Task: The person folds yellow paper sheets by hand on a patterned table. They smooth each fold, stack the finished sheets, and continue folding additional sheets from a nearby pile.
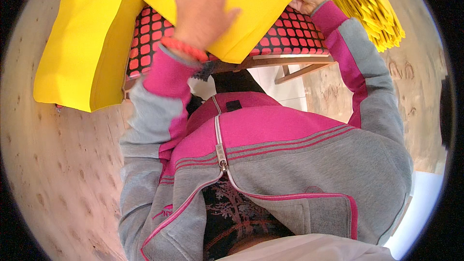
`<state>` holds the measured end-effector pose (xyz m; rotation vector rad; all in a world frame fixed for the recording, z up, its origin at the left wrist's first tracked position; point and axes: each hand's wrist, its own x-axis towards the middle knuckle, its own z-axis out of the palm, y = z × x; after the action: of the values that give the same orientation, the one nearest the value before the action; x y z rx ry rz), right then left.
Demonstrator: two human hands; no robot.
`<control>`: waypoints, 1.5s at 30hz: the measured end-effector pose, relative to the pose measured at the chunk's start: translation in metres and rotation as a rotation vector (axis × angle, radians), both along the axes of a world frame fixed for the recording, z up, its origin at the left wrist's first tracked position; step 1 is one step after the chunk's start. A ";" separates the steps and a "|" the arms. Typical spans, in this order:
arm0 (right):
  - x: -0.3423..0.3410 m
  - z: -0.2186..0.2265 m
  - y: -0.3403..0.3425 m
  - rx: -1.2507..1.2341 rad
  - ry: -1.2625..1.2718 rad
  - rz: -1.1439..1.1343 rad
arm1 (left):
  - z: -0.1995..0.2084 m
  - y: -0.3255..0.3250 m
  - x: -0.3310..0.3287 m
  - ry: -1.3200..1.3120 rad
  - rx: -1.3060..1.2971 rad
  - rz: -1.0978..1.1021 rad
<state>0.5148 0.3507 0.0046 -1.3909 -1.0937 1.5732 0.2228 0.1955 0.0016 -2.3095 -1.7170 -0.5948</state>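
A yellow fabric-like sheet (256,12), with pointed corners, lies across the table in front of me. My left hand (200,17) is over its left part with the fingers spread, slightly smeared by motion; whether the palm presses on the sheet I cannot tell. At the sheet's right corner, my right hand (303,0) pinches the edge between thumb and fingers. Large yellow sheets (77,43) hang over the table's left end. To the right of my right hand sits a thick pile of folded yellow pieces (369,12), their edges fanned out.
The table's red-and-black checked cover (302,36) shows around the sheet. Below it runs a wooden frame (304,72) with a slanting brace. Wood-patterned flooring (72,164) spreads on both sides, and my body is close to the table's near edge.
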 end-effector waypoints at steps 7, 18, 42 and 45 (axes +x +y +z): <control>0.011 -0.004 -0.058 0.036 0.171 0.013 | 0.001 -0.053 0.090 0.101 0.158 -0.091; 0.032 -0.012 -0.127 -0.030 0.364 0.049 | -0.005 -0.057 0.065 0.237 0.216 -0.102; 0.067 -0.007 -0.134 1.400 -0.912 0.585 | 0.021 -0.087 -0.017 0.210 -0.151 -0.057; 0.095 -0.003 -0.121 1.185 -0.794 0.629 | 0.013 -0.086 -0.047 -0.032 -0.052 -0.143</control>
<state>0.6103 0.2299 0.0016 -0.7817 -2.5356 0.3343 0.1754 0.1097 0.0151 -2.4887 -1.6086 -0.6224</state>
